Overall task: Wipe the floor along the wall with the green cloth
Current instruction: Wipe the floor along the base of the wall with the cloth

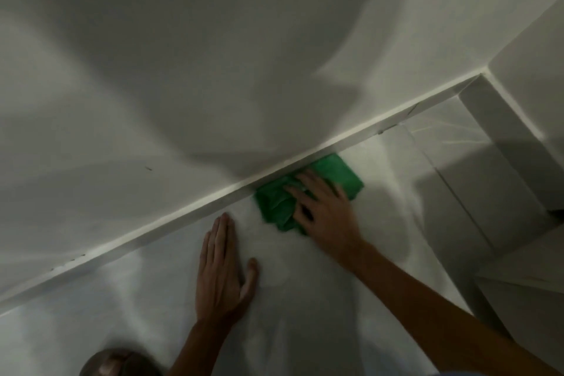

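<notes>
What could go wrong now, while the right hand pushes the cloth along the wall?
1. The cloth is bunched under the right hand, so it may skip a strip beside the skirting.
2. The left hand leans flat on the glossy floor and might slip if that is wet.

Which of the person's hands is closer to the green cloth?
Right. The right hand lies flat on top of the green cloth, pressing it to the floor by the baseboard. The left hand rests flat on the bare floor beside it, not touching the cloth.
</notes>
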